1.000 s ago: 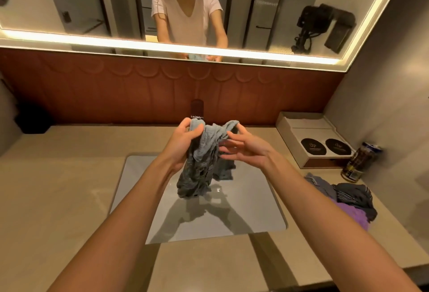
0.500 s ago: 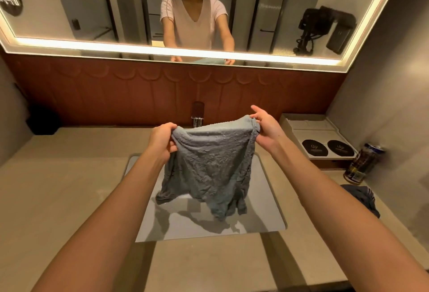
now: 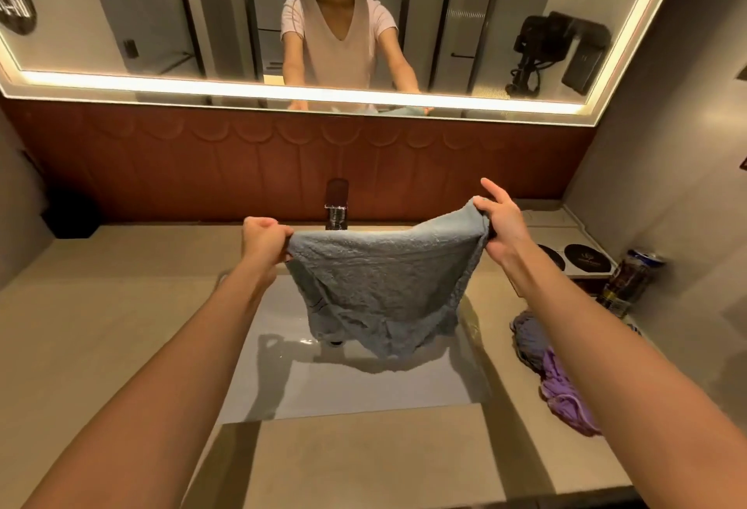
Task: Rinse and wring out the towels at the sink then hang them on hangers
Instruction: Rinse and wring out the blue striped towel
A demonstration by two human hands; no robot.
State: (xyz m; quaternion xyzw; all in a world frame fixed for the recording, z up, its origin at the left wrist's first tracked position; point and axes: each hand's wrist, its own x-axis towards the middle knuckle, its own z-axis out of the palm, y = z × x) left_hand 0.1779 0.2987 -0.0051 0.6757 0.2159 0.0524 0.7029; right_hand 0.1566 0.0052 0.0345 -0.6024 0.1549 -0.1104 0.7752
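A grey-blue towel (image 3: 380,286) hangs spread out above the flat grey sink (image 3: 364,379), in front of the tap (image 3: 336,205). My left hand (image 3: 264,239) grips its top left corner in a fist. My right hand (image 3: 499,221) pinches the top right corner, with the index finger sticking up. The towel's lower edge dangles crumpled just over the basin. No hanger is in view.
A pile of grey and purple towels (image 3: 553,371) lies on the beige counter (image 3: 101,326) right of the sink, partly behind my right forearm. A drink can (image 3: 630,278) and a tray with two black coasters (image 3: 582,256) stand at the right wall. A lit mirror (image 3: 161,23) spans the back.
A second ago the towel was bunched between my hands. My hands have drawn apart and stretched it out flat, wider now than half a second ago.
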